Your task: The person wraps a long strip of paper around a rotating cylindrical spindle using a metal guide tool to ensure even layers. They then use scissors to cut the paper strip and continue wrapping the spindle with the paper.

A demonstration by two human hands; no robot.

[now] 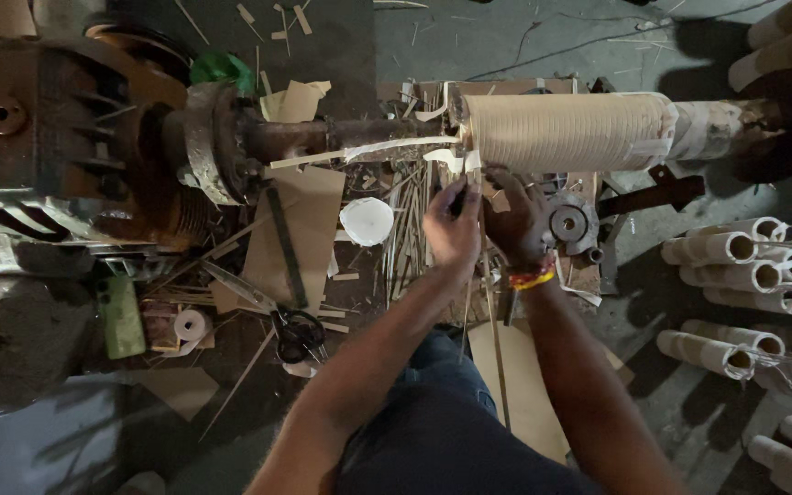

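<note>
A person's two hands meet just below the near end of a pale paper tube [568, 131] wound on a rusty horizontal shaft [341, 137], its long axis running left to right across the view. The left hand [452, 229] is pinched narrow around a small dark tool, too small to tell its kind, pointing up toward the tube's left edge. The right hand [517, 220], a red and yellow band [532, 277] at its wrist, is curled beside it, touching a loose paper strip [458, 162] that hangs from that edge; whether it grips the strip cannot be told. Both hands lie below the tube, the left one nearer its open end. Left of the tube along the shaft stands a heavy old motor housing [75, 137]. Below the shaft, scissors [291, 325] lie among cardboard scraps and thin sticks. Right of the tube, finished paper tubes [735, 252] are stacked on the floor.
</note>
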